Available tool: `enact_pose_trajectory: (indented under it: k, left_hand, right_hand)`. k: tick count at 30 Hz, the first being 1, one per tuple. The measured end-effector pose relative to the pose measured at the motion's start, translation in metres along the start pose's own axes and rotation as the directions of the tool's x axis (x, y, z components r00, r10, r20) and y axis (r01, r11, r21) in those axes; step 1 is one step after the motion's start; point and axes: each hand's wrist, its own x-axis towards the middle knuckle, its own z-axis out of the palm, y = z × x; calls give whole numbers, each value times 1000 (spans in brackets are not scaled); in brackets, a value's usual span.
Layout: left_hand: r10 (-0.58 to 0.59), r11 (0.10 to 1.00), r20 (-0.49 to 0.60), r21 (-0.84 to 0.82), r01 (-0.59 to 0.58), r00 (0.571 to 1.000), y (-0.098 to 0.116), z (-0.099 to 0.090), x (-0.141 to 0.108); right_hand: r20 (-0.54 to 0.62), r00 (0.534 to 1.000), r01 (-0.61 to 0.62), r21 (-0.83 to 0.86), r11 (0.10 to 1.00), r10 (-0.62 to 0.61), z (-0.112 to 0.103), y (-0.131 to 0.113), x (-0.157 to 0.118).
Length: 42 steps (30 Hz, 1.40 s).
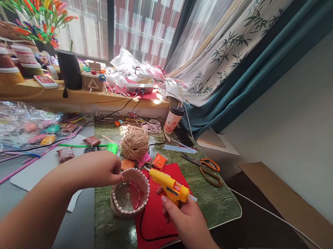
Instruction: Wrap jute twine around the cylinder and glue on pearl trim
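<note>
A round container (pixel 114 203) with a row of pearl-like beads along its rim stands on the green table. My left hand (pixel 103 170) is at its upper left rim, fingers curled with thumb and fingertips together; what they pinch, if anything, is too small to make out. In my right hand (pixel 182 217) is a yellow glue gun (pixel 170 184), its nozzle pointing left beside the container's upper right rim. Red sheets (pixel 155 234) lie under the gun. A ball of twine (pixel 135 145) sits just behind the container.
Orange-handled scissors (pixel 209 170), light blue sticks (pixel 179 149) and a paper cup (pixel 173 119) are at the back right. Colourful packets, including a green one (pixel 112 147), lie behind my left hand. A black cable (pixel 92 120) crosses the left side.
</note>
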Motion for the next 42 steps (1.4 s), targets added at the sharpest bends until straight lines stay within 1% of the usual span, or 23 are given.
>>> enact_pose_trajectory:
  k: [2, 5, 7, 12, 15, 19, 23, 27, 31, 34, 40, 42]
  left_hand:
    - [6, 1000, -11, 7, -6, 1000, 3, 1, 1]
    - [28, 1000, -56, -5, -28, 998, 5, 4, 4]
    - [31, 1000, -77, -1, -31, 997, 5, 6, 5]
    - [33, 999, -48, -10, -34, 998, 3, 5, 5]
    - [27, 999, -18, -29, -27, 999, 0, 2, 3]
    - [36, 999, -26, -10, -36, 999, -3, -1, 3]
    - [57, 998, -13, -39, -58, 998, -7, -1, 5]
    - [60, 992, 23, -111, -57, 998, -11, -2, 7]
    - [63, 991, 27, -118, -59, 998, -12, -2, 7]
    - [67, 985, 30, -159, -62, 997, -13, -1, 9]
    - [51, 946, 85, -325, -21, 995, -17, 1, 12]
    - [63, 930, 86, -365, -27, 994, -18, 2, 13]
  right_hand:
    - [41, 999, 33, -30, 999, -32, 6, -3, -4]
    - [100, 984, 150, -35, 988, -146, 15, -1, -5]
    - [127, 972, 205, -40, 978, -198, 18, 3, -4]
    - [150, 962, 241, -73, 968, -228, 18, 10, -2]
    - [171, 955, 261, -99, 960, -242, 16, 2, -3]
    - [242, 930, 323, -182, 929, -276, 14, -20, -2]
    - [344, 900, 376, -307, 874, -266, 16, -38, 0]
    - [399, 879, 420, -392, 818, -259, 20, -44, 4]
    - [418, 868, 445, -417, 792, -268, 23, -43, 6]
    - [430, 863, 451, -419, 788, -265, 25, -40, 7]
    - [432, 874, 418, -440, 795, -221, 27, -38, 7]
    - [428, 880, 406, -447, 797, -208, 26, -37, 7]
